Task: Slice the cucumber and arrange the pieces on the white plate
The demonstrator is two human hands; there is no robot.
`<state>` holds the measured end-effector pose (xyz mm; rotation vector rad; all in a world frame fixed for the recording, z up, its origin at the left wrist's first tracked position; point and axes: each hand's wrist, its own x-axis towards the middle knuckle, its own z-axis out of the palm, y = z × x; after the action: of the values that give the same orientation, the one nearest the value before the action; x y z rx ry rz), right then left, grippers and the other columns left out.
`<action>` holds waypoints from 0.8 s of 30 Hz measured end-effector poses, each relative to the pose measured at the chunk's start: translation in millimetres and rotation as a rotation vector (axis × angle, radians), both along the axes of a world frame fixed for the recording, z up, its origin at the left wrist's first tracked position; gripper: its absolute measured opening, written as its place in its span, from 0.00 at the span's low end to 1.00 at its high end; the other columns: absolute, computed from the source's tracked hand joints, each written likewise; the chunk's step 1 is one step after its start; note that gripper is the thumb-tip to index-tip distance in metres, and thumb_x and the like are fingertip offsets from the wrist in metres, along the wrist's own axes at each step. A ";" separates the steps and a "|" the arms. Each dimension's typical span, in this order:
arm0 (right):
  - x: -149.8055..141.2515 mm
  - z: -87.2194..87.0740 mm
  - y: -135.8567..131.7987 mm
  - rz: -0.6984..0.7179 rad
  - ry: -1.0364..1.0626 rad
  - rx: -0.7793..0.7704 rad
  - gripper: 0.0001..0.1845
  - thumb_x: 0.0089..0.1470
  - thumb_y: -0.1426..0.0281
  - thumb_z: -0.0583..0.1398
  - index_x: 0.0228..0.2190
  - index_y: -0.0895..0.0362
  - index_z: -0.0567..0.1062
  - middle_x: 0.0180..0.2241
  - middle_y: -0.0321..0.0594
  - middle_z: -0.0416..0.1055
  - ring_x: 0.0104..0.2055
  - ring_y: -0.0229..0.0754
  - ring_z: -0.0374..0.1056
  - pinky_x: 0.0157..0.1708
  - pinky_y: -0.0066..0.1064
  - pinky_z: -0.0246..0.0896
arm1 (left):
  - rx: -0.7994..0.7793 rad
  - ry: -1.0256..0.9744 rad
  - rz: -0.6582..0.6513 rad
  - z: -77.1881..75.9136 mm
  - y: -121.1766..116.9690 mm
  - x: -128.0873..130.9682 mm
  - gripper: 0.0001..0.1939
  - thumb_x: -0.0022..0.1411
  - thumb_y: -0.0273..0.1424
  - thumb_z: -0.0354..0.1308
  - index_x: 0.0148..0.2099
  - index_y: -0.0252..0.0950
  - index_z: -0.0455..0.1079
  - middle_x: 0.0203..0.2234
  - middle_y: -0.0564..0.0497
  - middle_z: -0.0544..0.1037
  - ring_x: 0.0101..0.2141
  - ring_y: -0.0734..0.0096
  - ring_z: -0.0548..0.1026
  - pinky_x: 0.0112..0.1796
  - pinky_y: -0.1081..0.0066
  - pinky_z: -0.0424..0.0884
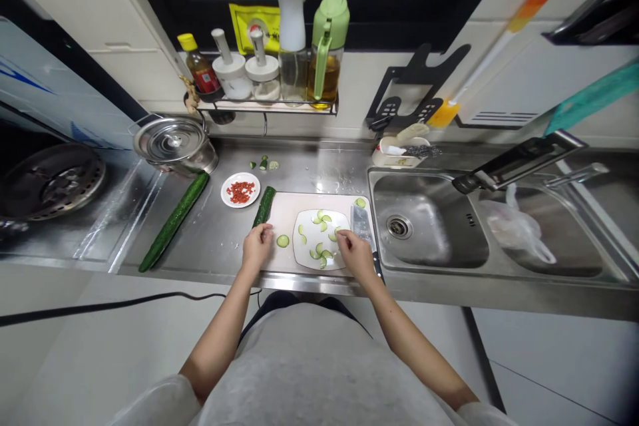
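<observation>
Basically, light fingertip nudges suit the thin cucumber slices [326, 218] on the white plate [311, 235]: right hand [356, 254] nearly pinched at the right-edge slice, left hand [256, 249] loosely curled by the cut cucumber [264, 205], can't tell if either grips anything.

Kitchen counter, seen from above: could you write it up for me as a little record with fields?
Left hand: beside the cut cucumber; grip unclear
Right hand: fingertips at the square plate's right side; grip unclear
On the plate: thin green slices, some fanned into pinwheels
Under the plate: pale cutting board
Knife: at the board's right end
Left of the board: long cucumber, round dish of red bits
In the right basin: plastic bag
</observation>
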<state>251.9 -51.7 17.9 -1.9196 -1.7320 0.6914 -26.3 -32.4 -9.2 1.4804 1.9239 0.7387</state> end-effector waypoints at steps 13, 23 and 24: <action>12.7 -4.4 -21.6 -0.013 0.014 0.022 0.22 0.58 0.59 0.50 0.37 0.57 0.79 0.24 0.41 0.74 0.25 0.41 0.67 0.28 0.28 0.53 | -0.280 0.413 -0.228 2.5 -9.4 29.1 0.17 0.61 0.36 0.54 0.51 0.34 0.68 0.43 0.41 0.73 0.41 0.59 0.74 0.41 0.66 0.66; 16.8 -0.9 -31.7 -0.014 0.022 0.011 0.22 0.58 0.59 0.50 0.37 0.57 0.79 0.24 0.40 0.74 0.25 0.41 0.66 0.28 0.28 0.53 | -0.272 0.460 -0.207 -2.3 -8.1 39.8 0.12 0.60 0.29 0.53 0.46 0.36 0.66 0.45 0.42 0.71 0.39 0.62 0.74 0.39 0.68 0.65; 17.0 -0.6 -32.6 -0.014 0.024 0.010 0.22 0.58 0.59 0.50 0.37 0.57 0.79 0.24 0.40 0.74 0.25 0.40 0.66 0.28 0.28 0.53 | -0.268 0.444 -0.198 -2.0 -7.9 39.6 0.11 0.59 0.29 0.53 0.46 0.37 0.66 0.44 0.43 0.72 0.39 0.62 0.74 0.38 0.68 0.64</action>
<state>268.9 -84.3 17.4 -1.9068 -1.7028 0.6965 13.3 -40.3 -11.2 1.7290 2.0477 0.0562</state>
